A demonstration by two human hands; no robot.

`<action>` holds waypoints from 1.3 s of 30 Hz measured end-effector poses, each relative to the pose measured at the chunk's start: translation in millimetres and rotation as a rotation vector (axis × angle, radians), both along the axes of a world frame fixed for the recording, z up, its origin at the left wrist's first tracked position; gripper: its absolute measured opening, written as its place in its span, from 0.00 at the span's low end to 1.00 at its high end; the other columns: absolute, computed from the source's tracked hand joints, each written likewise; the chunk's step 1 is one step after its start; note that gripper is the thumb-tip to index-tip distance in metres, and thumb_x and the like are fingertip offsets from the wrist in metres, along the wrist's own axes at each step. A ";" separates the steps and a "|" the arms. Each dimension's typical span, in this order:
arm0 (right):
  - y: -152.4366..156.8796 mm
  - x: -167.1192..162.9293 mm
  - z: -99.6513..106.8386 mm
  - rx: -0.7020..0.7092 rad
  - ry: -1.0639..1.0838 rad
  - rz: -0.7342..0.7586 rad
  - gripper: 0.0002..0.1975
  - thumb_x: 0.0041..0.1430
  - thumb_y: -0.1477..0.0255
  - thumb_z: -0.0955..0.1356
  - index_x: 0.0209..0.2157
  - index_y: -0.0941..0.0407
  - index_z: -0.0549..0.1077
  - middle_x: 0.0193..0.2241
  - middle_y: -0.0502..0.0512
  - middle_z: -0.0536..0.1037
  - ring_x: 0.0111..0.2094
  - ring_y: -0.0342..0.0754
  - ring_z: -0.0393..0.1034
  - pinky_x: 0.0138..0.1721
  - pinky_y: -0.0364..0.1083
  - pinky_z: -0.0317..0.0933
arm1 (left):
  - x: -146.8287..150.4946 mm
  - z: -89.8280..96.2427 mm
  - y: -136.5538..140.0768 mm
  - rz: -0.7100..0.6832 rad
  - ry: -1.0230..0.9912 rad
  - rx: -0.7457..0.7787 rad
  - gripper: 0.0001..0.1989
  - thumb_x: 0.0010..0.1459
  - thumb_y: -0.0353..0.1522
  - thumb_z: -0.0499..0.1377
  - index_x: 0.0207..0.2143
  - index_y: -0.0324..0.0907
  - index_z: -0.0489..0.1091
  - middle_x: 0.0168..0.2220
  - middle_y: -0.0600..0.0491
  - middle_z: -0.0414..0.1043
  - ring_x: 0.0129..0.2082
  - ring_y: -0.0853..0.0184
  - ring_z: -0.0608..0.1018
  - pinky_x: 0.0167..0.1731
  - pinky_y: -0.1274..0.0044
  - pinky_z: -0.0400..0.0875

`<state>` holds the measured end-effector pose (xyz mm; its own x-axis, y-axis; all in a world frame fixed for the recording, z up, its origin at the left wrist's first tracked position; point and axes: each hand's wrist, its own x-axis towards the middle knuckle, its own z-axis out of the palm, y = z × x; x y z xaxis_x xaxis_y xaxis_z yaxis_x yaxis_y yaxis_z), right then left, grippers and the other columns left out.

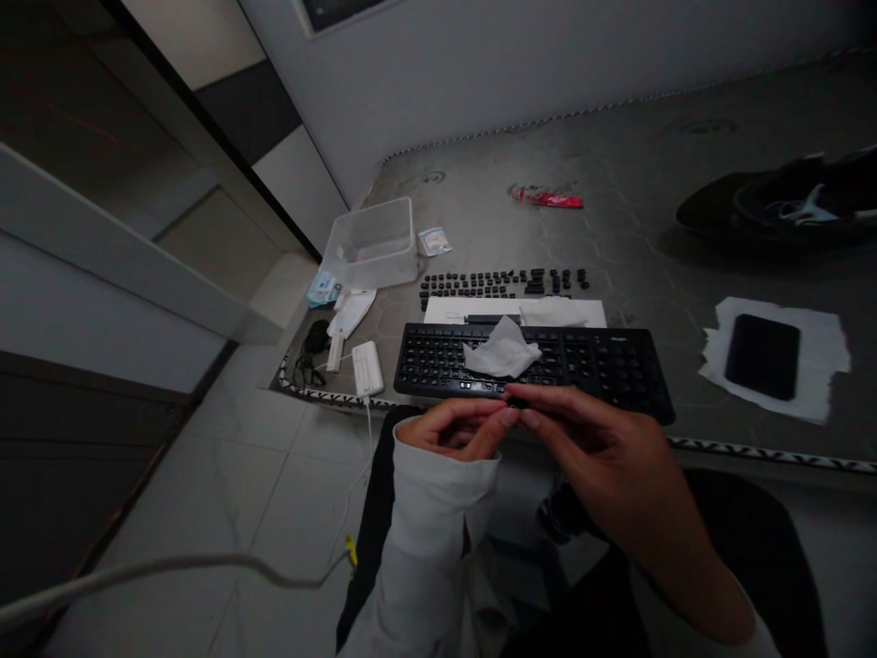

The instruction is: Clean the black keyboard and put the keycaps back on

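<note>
My left hand and my right hand meet at the table's front edge, fingertips pinched together around a small black keycap. Most of it is hidden by the fingers. Just beyond them lies a black keyboard, and many keys at its left look stripped of their caps. A crumpled white tissue rests on the keyboard. Behind it, loose black keycaps are laid out in rows. Between the rows and the keyboard is a white sheet with a dark slim object on it.
A clear plastic box stands at the back left, with a small packet beside it. A white power bank trails a cable off the edge. To the right, a black phone-like slab lies on tissue, near a dark helmet-like object.
</note>
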<state>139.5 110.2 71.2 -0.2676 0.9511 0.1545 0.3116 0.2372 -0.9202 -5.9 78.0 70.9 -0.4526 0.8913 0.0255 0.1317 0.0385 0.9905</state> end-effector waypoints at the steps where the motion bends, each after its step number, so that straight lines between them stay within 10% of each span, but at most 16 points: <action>1: -0.2 0.0 0.1 0.000 0.008 -0.005 0.11 0.58 0.67 0.68 0.43 0.50 0.78 0.40 0.53 0.83 0.39 0.51 0.79 0.42 0.49 0.75 | 0.7 -0.2 0.5 0.009 0.002 0.001 0.06 0.45 0.35 0.69 0.27 0.43 0.80 0.22 0.53 0.81 0.20 0.70 0.79 0.19 0.83 0.75; 39: -2.3 -2.5 -1.3 0.035 0.002 -0.029 0.11 0.59 0.68 0.68 0.43 0.51 0.76 0.40 0.54 0.82 0.41 0.51 0.78 0.44 0.48 0.74 | 10.1 -5.4 1.3 0.105 -0.184 0.018 0.14 0.42 0.34 0.70 0.23 0.42 0.65 0.20 0.56 0.78 0.18 0.73 0.78 0.16 0.86 0.69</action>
<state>137.0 107.9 69.9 -0.2397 0.9523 0.1886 0.3172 0.2604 -0.9119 4.2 79.2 65.6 -0.5415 0.8392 -0.0503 -0.0554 0.0241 0.9982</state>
